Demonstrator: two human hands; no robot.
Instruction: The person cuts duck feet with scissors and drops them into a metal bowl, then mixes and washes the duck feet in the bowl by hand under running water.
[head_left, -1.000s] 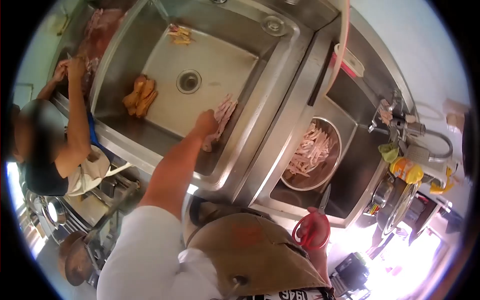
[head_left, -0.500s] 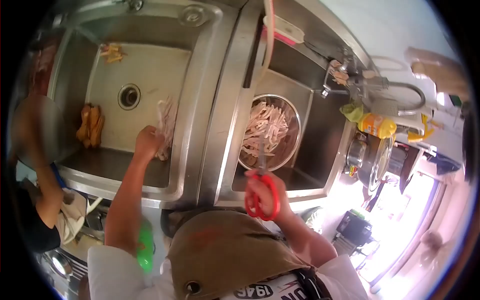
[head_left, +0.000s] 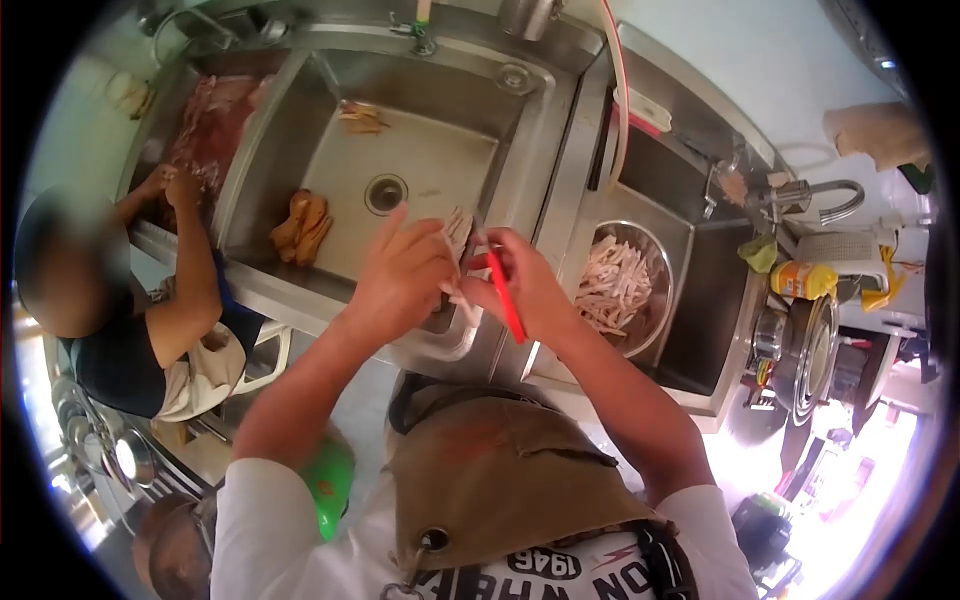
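Observation:
My left hand (head_left: 400,275) pinches a pale chicken foot (head_left: 466,305) over the front right edge of the middle sink (head_left: 420,185). In my right hand (head_left: 525,285) is a pair of scissors (head_left: 505,297) with red handles, held close against that foot; the blades are mostly hidden. Behind my hands, more pale chicken feet (head_left: 457,226) lie along the sink's right wall, partly covered. A round metal bowl (head_left: 668,300) in the right sink holds many pale cut feet (head_left: 618,280).
Orange-brown poultry pieces (head_left: 300,228) and small yellow feet (head_left: 362,118) lie in the middle sink around a drain (head_left: 386,194). At left, a co-worker's hands (head_left: 172,185) are at a sink with red meat (head_left: 215,125). A faucet (head_left: 800,197) and yellow bottle (head_left: 803,279) stand right.
My left hand has lifted from the feet at the sink's right side with one foot. My right hand has brought the scissors left to meet it. The view has swung left.

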